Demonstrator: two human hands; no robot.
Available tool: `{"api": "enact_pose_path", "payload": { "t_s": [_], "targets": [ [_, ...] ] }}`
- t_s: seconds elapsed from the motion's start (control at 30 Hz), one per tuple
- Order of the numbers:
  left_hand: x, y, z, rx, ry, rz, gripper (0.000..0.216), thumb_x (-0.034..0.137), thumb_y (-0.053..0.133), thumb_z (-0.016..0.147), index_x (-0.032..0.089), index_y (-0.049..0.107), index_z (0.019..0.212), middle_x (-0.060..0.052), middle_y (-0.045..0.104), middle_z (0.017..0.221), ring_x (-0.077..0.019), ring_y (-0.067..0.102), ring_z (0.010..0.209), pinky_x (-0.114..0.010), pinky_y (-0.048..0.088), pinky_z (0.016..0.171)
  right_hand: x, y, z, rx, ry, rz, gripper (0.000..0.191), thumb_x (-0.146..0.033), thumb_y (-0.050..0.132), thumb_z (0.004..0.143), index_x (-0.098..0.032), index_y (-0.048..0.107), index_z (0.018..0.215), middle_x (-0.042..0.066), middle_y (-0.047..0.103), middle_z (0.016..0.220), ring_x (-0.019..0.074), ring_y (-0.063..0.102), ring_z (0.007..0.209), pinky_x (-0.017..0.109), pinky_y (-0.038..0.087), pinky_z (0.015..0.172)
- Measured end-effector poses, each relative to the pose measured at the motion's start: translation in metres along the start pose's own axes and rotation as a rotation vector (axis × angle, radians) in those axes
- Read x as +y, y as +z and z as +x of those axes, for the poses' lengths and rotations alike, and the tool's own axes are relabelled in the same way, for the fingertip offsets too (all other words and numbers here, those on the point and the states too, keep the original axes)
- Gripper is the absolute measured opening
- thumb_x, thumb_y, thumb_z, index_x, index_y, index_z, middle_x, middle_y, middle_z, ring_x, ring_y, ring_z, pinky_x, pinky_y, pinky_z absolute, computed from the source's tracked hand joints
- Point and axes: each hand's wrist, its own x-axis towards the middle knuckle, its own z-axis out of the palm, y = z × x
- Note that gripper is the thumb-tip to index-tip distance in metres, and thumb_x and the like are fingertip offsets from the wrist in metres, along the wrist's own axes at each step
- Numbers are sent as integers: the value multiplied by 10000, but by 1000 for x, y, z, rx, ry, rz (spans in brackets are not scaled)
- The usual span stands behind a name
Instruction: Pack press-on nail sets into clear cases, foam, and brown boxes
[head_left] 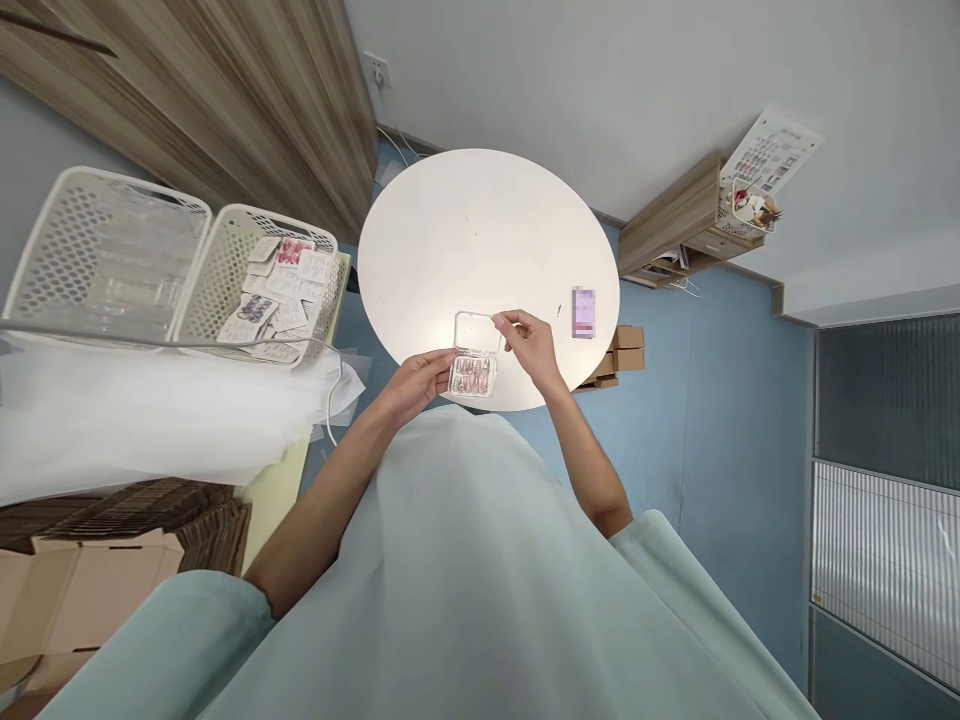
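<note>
A small clear plastic case [472, 376] stands open at the near edge of the round white table, its transparent lid [477, 331] swung back away from me. Rows of pinkish, glittery pieces that look like press-on nails [472, 377] lie inside. My left hand [421, 384] grips the left side of the case close to the hinge, thumb and fingers closed on the edge. With thumb and forefinger together, my right hand [529, 345] pinches the lid's upper right corner. Whether those right fingertips also hold some tiny piece is too small to see.
The white table [487, 220] carries a blurred purple phone-like item [583, 313] on the right. To the left stand a basket of clear boxes [142, 260], a basket of printed packets [281, 290], white sheeting [150, 415] and flattened cardboard [112, 590]. A cable [225, 344] crosses there.
</note>
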Motion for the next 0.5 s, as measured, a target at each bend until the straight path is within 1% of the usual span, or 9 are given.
{"api": "enact_pose_path", "payload": {
  "t_s": [0.1, 0.2, 0.27, 0.33, 0.5],
  "targets": [
    [3, 3, 0, -3, 23, -5, 482, 552, 846, 880, 147, 810, 1138, -191, 818, 1206, -335, 780, 1167, -472, 642, 1024, -16, -6, -23, -34, -79, -41, 461, -701, 720, 942, -253, 802, 1008, 52, 720, 1077, 152, 603, 784, 304, 534, 703],
    [6, 5, 1, 1, 46, -8, 534, 625, 777, 936, 135, 803, 1145, -201, 822, 1151, -340, 785, 1150, -473, 653, 999, -21, -9, -46, -82, -104, -62, 415, -674, 769, 924, -276, 824, 1026, 47, 666, 1048, 146, 586, 781, 288, 489, 654],
    [8, 5, 2, -5, 57, -3, 585, 665, 770, 930, 131, 809, 1166, -197, 825, 1127, -349, 786, 1143, -480, 658, 987, -16, -10, -58, -106, -93, -49, 397, -656, 809, 898, -283, 829, 1033, 40, 636, 1031, 135, 560, 746, 283, 463, 622],
    [11, 5, 2, -10, 66, 15, 607, 668, 805, 893, 145, 818, 1200, -182, 826, 1148, -357, 778, 1159, -485, 658, 985, -8, -9, -67, -120, -68, -44, 381, -632, 835, 882, -289, 831, 1048, 39, 625, 1047, 128, 543, 728, 283, 447, 604],
    [18, 8, 1, 5, 52, 91, 565, 584, 877, 830, 178, 821, 1219, -165, 809, 1251, -350, 760, 1201, -493, 643, 1025, 10, -10, -78, -110, -26, -78, 352, -598, 813, 905, -306, 823, 1100, 35, 638, 1083, 121, 529, 705, 281, 446, 603]
  ]
}}
